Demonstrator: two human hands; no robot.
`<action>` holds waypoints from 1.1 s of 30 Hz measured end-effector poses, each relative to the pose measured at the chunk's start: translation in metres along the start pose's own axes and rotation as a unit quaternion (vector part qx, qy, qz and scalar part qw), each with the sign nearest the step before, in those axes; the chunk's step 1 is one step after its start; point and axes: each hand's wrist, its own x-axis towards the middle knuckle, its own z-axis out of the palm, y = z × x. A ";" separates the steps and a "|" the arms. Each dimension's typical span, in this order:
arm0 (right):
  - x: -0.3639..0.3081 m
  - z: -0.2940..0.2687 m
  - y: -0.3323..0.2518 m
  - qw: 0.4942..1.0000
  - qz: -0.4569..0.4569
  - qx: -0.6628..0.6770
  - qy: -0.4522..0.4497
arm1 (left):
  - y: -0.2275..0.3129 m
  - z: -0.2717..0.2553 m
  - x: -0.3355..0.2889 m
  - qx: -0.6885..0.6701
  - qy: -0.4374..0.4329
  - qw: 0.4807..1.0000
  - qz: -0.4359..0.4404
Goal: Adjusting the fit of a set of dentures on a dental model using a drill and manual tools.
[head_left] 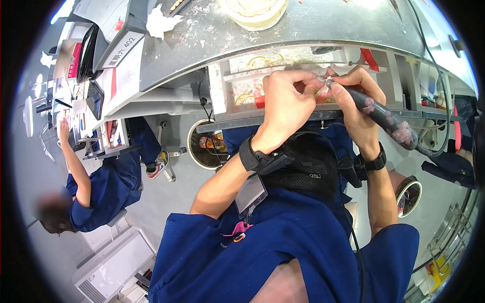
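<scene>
Over an open drawer [219, 91] beneath the bench, my two hands meet fingertip to fingertip. My right hand [361, 98] is closed round a rotary handpiece [386, 120], dark with pinkish smears, its metal tip pointing left toward the left fingers. A cord runs from the handpiece's rear end. My left hand [288, 103] is closed in a pinch close to that tip. Whatever it holds is small and mostly hidden by the fingers, so its kind cannot be told.
A round, cream-coloured plaster-like piece [256, 14] and crumpled white tissue [161, 22] lie on the dusty metal bench [202, 48]. Waste bins [199, 151] stand below on both sides. At the left, a person in blue [108, 184] sits working at another bench.
</scene>
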 end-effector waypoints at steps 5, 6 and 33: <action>-0.001 0.000 0.002 0.999 0.028 0.009 0.034 | -0.001 0.001 0.000 -0.061 -0.009 0.998 -0.011; 0.000 -0.001 0.003 1.000 0.008 -0.004 0.022 | -0.001 0.001 0.000 -0.041 -0.003 0.999 -0.003; 0.004 -0.003 0.004 0.999 0.034 0.035 0.004 | -0.002 0.004 -0.003 0.022 0.029 0.998 0.047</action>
